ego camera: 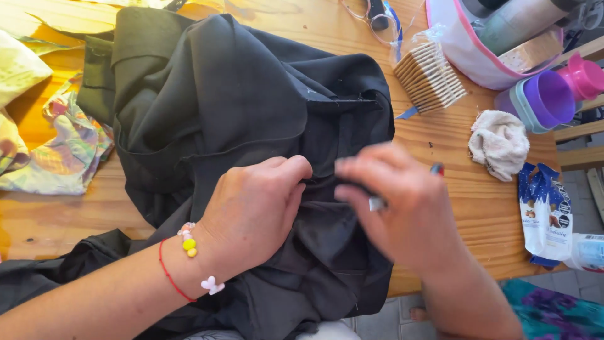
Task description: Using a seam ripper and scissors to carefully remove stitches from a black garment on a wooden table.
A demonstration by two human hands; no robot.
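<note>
Black garment (251,113): soft, creased cloth.

A wooden table (478,208) of warm orange planks, lit by bright daylight from the upper left. Beyond its right edge, pale wooden slats (582,129). Below the near edge, a floor of grey tiles (402,318), in shade.

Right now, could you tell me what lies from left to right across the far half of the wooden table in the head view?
Colourful patterned cloth → dark black garment → clear-wrapped stack of square crackers → crumpled off-white rag → purple plastic cups.
</note>
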